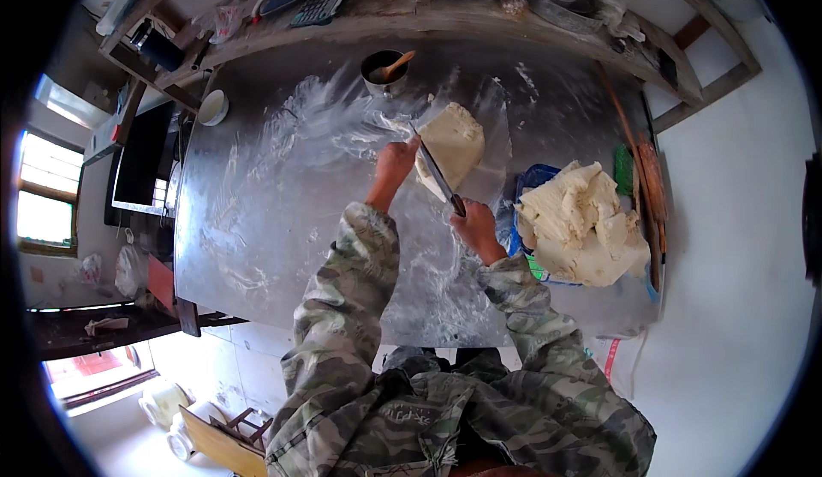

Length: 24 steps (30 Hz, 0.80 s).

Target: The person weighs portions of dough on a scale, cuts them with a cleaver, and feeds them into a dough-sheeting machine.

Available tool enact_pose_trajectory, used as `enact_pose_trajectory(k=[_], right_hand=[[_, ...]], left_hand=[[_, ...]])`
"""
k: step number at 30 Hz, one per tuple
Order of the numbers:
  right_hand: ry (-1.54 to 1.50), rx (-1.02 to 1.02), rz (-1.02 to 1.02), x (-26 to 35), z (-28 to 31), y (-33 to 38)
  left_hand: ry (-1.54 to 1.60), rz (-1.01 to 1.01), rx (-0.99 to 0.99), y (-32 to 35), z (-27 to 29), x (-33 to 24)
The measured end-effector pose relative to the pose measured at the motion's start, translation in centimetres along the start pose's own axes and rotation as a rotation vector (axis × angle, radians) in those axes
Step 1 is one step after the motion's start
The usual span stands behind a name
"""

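A slab of pale dough [458,139] lies on the floured metal tabletop. Across its left side slants a long knife [438,172], its dark handle toward me. My right hand [479,229] is wrapped round that handle. At the far end of the blade, my left hand [395,170] is closed with its fingers against the knife near the tip, beside the dough's left edge. Whether the blade has sunk into the dough I cannot tell. To the right, a big lumpy mass of dough [582,220] overhangs a blue tray [535,177].
Beyond the dough stands a dark pot [377,64] with a wooden-handled brush or spoon [400,64] in it. A white bowl [213,108] sits at the far left. Rolling pins or sticks [652,186] line the right edge. A cluttered wooden shelf [411,21] runs along the back.
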State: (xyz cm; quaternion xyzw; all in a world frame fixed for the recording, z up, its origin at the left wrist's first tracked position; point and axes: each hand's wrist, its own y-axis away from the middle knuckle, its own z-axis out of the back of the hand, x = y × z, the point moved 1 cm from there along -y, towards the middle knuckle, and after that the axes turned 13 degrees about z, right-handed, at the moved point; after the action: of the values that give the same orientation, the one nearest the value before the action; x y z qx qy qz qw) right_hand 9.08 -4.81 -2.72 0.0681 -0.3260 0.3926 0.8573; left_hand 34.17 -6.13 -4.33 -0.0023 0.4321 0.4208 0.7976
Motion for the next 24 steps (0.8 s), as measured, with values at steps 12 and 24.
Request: enact_pose_trajectory(k=[12, 24], right_hand=[[0.078, 0.152, -0.106, -0.2, -0.4, -4.0], [0.018, 0.159, -0.143, -1.1, -3.2, -5.6]], left_hand=[[-0.267, 0.061, -0.105, -2.9, -2.6, -2.4], [-0.3, 0.098, -0.063, -7.1, -4.6, 0.4]])
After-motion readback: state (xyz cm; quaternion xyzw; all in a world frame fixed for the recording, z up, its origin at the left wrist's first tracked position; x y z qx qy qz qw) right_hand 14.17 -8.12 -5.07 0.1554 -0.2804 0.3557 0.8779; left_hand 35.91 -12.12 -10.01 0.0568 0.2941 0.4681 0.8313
